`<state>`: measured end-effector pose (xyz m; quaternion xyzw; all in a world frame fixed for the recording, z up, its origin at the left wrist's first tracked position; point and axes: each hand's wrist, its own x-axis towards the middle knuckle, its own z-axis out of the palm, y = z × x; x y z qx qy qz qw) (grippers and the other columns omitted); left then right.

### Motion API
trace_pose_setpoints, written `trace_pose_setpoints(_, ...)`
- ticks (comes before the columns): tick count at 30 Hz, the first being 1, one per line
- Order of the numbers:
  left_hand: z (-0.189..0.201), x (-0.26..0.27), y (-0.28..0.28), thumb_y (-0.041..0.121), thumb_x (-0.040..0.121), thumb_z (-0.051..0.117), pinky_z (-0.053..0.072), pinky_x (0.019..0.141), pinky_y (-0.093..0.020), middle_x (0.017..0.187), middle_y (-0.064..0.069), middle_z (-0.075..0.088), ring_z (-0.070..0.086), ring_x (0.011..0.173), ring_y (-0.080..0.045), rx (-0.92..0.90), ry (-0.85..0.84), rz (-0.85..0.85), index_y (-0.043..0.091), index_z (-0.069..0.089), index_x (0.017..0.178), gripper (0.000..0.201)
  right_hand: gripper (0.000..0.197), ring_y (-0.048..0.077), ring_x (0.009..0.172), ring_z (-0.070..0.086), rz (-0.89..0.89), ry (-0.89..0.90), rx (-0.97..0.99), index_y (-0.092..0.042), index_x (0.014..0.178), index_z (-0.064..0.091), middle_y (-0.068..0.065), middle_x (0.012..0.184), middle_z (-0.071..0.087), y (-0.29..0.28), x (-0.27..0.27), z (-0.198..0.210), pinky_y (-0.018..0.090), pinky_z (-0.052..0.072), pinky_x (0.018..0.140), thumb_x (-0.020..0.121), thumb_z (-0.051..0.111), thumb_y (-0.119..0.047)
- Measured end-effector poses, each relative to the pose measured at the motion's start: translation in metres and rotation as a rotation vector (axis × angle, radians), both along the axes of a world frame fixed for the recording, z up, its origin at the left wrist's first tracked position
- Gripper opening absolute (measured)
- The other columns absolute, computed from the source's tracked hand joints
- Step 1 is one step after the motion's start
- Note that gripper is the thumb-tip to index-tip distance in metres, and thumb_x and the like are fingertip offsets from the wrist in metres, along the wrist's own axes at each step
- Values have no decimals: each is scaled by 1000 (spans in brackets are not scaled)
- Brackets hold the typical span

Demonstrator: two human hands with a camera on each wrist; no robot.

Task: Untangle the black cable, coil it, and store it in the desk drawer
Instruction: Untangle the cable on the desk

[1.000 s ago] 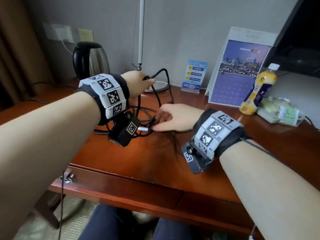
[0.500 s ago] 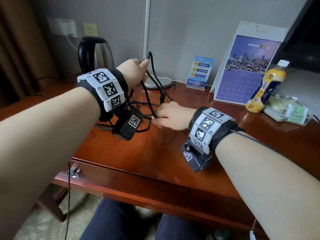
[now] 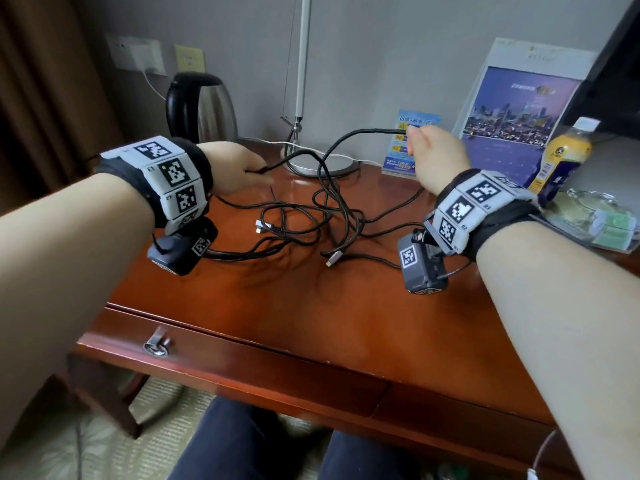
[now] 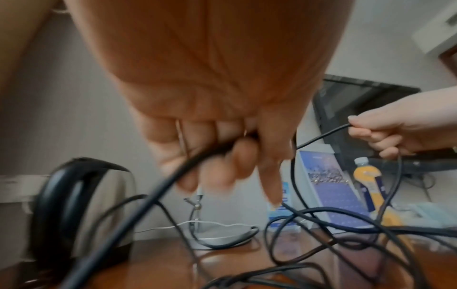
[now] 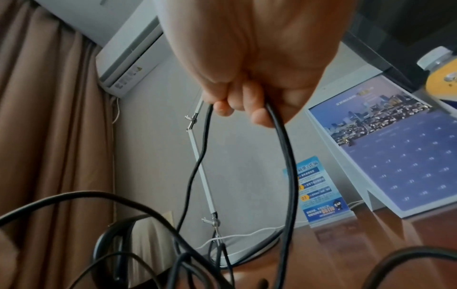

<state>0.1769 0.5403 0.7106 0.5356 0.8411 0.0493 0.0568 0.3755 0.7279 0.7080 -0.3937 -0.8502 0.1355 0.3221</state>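
A tangled black cable (image 3: pixel 322 216) lies in loose loops on the wooden desk (image 3: pixel 311 306), with two metal plug ends showing at the front of the tangle. My left hand (image 3: pixel 239 168) holds a strand low over the desk at the left; in the left wrist view its fingers (image 4: pixel 222 156) curl round that strand. My right hand (image 3: pixel 429 150) is raised at the back right and grips another strand (image 5: pixel 281 136), which arcs up from the pile. The desk drawer (image 3: pixel 221 362), with a metal pull (image 3: pixel 156 344), is closed below the front edge.
A steel kettle (image 3: pixel 201 105) stands at the back left and a lamp base (image 3: pixel 318 161) with a white cord behind the tangle. A blue card (image 3: pixel 412 140), a calendar (image 3: pixel 519 112), a yellow bottle (image 3: pixel 561 157) and packets (image 3: pixel 595 216) sit at the back right.
My hands have moved apart: the right rose off the pile to the back right with a strand, the left dropped lower. The cable has spread into wider loops.
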Motion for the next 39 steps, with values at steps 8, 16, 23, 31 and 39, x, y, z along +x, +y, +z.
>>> trace_pose_setpoints(8,-11,-42,-16,22,100,37,38,94,-31,122,-18,58,52,115,-30,-220,171,240,1,56,121,35,40,32,92,50,-212,15,109,-5,91,53,21,96,53,14,25,14,30,26,70,103,23,-28)
trace_pose_setpoints(16,-15,-4,8,22,98,40,44,67,-24,79,-9,61,61,82,-29,-110,-69,128,0,55,113,30,35,23,83,49,40,-94,-78,-12,79,51,-1,67,44,9,14,4,29,36,73,101,26,-20)
trace_pose_setpoints(23,-1,27,17,47,94,40,34,91,-23,108,2,60,53,106,-16,196,-186,-66,17,64,111,42,55,34,133,27,-172,-369,-12,-23,140,37,12,143,32,2,19,-1,45,28,108,87,43,-9)
trace_pose_setpoints(31,14,21,1,40,93,47,38,80,-24,83,5,58,54,87,-19,240,-121,-108,25,60,87,21,64,29,121,52,-73,-633,-406,2,138,37,15,135,52,5,19,-26,33,40,99,98,29,-47)
trace_pose_setpoints(39,-10,16,0,35,99,37,38,73,-28,76,-3,50,53,85,-27,209,-67,48,7,58,94,35,17,8,57,55,341,87,-452,-21,92,62,-3,66,54,-40,4,-2,13,42,48,97,45,-21)
